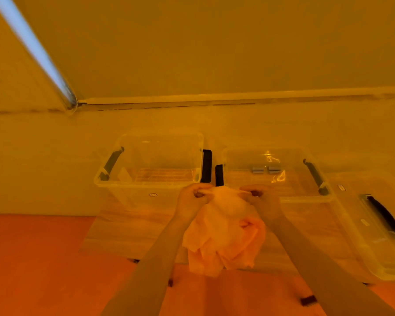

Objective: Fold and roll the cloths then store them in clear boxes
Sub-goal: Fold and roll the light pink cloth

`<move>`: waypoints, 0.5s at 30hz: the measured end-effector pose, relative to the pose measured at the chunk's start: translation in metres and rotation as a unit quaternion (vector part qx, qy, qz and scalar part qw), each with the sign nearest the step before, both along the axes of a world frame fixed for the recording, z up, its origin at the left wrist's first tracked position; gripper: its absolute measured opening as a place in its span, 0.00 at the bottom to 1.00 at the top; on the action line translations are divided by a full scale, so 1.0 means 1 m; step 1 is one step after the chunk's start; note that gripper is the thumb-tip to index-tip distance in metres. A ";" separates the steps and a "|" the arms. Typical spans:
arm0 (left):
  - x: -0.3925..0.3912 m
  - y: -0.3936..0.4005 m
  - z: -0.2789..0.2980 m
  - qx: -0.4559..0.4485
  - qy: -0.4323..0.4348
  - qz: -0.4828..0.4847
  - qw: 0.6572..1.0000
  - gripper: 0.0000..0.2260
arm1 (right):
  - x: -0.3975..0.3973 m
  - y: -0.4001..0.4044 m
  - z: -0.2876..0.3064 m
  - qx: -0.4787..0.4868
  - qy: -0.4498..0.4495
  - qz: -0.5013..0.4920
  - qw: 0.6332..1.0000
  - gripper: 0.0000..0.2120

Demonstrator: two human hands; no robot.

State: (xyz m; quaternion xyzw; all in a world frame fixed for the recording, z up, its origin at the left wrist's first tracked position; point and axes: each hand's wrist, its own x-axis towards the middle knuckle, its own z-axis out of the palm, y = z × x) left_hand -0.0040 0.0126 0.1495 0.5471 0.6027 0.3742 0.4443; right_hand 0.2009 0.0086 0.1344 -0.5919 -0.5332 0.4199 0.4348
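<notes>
Hanging crumpled from both hands' pinch, pale cloth [221, 233], loose folds

— What am I seeing around the work area?

— I'm looking through a strong amber cast that is tinting everything. A plain wall [214, 42] is filling the upper half of my view, and a pale baseboard [237, 96] is running along its foot.

— And on the left?

— A bright bluish-white strip [32, 46] is slanting down to the corner, beside what is looking like a door [7, 65].

— The floor?

— A light floor [32, 167] is stretching below the baseboard, and an orange-red mat [32, 258] is covering the near part. A low pale wooden bench [114, 229] is standing on dark feet over the mat.
</notes>
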 end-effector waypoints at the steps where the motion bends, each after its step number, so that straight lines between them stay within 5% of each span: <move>1: -0.001 0.000 0.012 0.012 -0.006 0.011 1.000 0.13 | 0.001 0.004 0.012 0.012 0.008 0.010 1.000 0.08; 15: -0.017 0.006 0.199 0.207 -0.015 0.076 0.975 0.12 | -0.011 0.066 0.204 0.177 0.107 0.066 0.976 0.09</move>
